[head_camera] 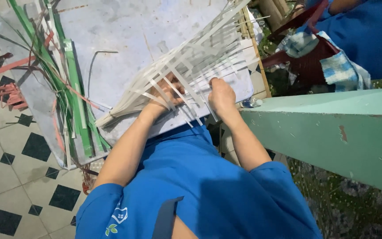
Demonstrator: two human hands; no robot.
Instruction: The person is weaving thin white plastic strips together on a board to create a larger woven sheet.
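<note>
Bench (124, 31) of scuffed grey sheet stands over checkered floor tiles (14, 177). Left hand (166, 95) and right hand (221, 95) both grasp white woven strips (200, 57) near its near edge; green strips (74, 88) crowd the left edge, a green beam (332, 132) the right.

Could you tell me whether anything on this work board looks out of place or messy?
Yes: loose green strips lie in an untidy heap along the board edge, some overhanging it. The white woven strips under both hands look orderly.
</note>
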